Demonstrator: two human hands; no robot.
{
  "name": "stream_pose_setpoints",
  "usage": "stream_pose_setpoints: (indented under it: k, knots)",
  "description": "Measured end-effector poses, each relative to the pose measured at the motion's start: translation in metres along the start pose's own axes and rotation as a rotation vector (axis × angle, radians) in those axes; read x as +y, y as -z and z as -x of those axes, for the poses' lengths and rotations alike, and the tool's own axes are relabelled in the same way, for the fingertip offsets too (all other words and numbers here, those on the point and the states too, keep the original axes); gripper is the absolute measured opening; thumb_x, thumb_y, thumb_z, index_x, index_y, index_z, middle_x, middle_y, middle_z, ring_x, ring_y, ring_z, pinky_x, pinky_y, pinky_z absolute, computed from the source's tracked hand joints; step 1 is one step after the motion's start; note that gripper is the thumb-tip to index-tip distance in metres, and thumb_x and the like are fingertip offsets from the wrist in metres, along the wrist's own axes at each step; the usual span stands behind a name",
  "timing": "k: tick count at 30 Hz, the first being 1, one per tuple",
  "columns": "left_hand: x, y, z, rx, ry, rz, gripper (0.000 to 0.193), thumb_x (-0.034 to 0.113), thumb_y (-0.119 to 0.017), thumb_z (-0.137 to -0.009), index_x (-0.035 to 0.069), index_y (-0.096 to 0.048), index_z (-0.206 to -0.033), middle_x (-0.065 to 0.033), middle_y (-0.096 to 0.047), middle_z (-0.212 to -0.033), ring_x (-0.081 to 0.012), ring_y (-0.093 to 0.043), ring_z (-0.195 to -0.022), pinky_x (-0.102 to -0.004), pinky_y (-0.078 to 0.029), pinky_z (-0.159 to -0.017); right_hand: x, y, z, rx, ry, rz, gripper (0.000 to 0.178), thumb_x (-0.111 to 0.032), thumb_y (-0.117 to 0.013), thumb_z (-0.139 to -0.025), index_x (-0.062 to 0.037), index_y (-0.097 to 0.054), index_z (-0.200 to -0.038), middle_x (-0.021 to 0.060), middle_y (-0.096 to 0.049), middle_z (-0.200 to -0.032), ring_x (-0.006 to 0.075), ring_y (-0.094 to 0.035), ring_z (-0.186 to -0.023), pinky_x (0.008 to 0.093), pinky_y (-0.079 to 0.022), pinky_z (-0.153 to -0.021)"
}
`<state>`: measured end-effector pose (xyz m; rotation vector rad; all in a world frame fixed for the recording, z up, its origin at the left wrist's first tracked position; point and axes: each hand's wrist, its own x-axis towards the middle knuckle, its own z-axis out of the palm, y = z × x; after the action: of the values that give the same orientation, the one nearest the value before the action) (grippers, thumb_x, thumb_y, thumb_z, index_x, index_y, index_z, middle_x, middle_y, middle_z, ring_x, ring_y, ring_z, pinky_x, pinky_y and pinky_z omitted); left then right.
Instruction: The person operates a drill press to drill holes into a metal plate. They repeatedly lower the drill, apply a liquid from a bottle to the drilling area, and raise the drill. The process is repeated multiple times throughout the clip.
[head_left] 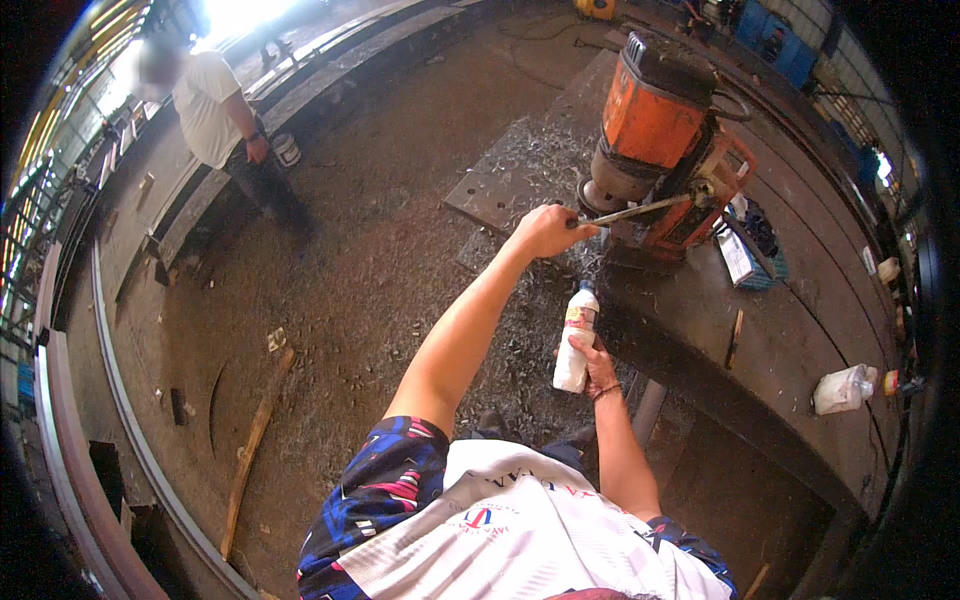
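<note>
Drill (665,140) | stands on steel plate (690,310) at 1 o'clock, shavings (530,160) already lying beside it | left hand (548,230) clenched around feed handle (635,211) | right hand (598,365) at 3 o'clock grasps white bottle (575,340) | drilling looks underway, not finished.

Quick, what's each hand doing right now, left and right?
Left hand: closed around the drill's metal handle.
Right hand: closed on a white plastic bottle, held upright.
</note>
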<state>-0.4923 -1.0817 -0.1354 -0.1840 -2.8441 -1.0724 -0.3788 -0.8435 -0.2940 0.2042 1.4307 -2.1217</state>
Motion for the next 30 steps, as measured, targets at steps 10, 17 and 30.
stream_pose_setpoints:
  k: [10, 17, 30]
  knots:
    - [-0.004, -0.007, -0.001, 0.052, 0.011, 0.029, 0.068, 0.067, -0.062, -0.084, 0.002, -0.072, -0.095, -0.0239, -0.068, -0.080, -0.0396, -0.068, -0.084, -0.0479, -0.051, -0.075, -0.008, -0.002, 0.007, -0.068, -0.084, 0.015, 0.043, -0.017, -0.076, -0.083, -0.0044, -0.055, -0.119, 0.0125, -0.069, -0.095, 0.0245, -0.071, -0.076, 0.0398, -0.061, -0.066]
    - [0.003, -0.006, 0.001, 0.034, 0.033, 0.032, 0.070, 0.067, -0.064, -0.083, -0.001, -0.072, -0.097, -0.0247, -0.069, -0.082, -0.0387, -0.069, -0.086, -0.0469, -0.052, -0.076, 0.003, 0.007, 0.002, -0.090, -0.165, 0.064, 0.042, -0.021, -0.071, -0.087, 0.0026, -0.056, -0.119, 0.0168, -0.071, -0.093, 0.0260, -0.072, -0.075, 0.0391, -0.061, -0.065]
    - [-0.003, -0.007, 0.000, 0.042, 0.024, 0.038, 0.068, 0.067, -0.062, -0.085, 0.000, -0.072, -0.091, -0.0234, -0.067, -0.075, -0.0386, -0.068, -0.079, -0.0465, -0.051, -0.073, -0.005, -0.004, 0.010, -0.019, -0.187, 0.041, 0.038, -0.021, -0.070, -0.089, 0.0030, -0.060, -0.116, 0.0173, -0.072, -0.090, 0.0263, -0.073, -0.073, 0.0386, -0.061, -0.064]
